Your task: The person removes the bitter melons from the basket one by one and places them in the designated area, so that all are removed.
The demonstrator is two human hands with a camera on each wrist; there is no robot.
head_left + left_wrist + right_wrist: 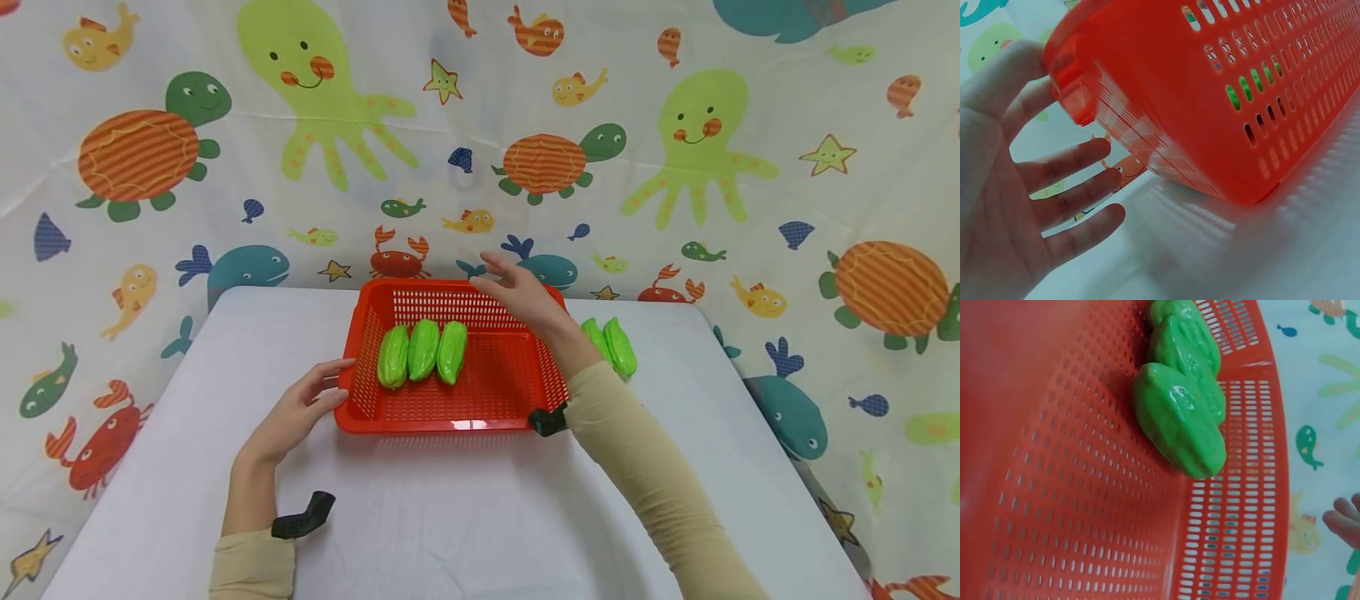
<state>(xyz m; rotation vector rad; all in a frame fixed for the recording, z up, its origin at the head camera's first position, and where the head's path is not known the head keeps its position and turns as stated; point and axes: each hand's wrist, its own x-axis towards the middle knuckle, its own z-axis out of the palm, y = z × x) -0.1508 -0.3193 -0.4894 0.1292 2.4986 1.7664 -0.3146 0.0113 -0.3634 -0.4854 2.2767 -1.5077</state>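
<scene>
A red plastic basket with slotted walls sits on the white table. Inside, toward its left end, three glossy green ribbed fake vegetables lie side by side; the right wrist view shows the same green vegetables against the slotted wall. My left hand is at the basket's left rim, thumb and index fingertips touching it, while the other fingers spread out straight below. Over the basket's back right part hovers my right hand, fingers extended and holding nothing.
Two more green vegetables lie on the table right of the basket, partly hidden by my right forearm. Behind the table hangs a white curtain printed with sea animals. A black strap piece sits at my left wrist.
</scene>
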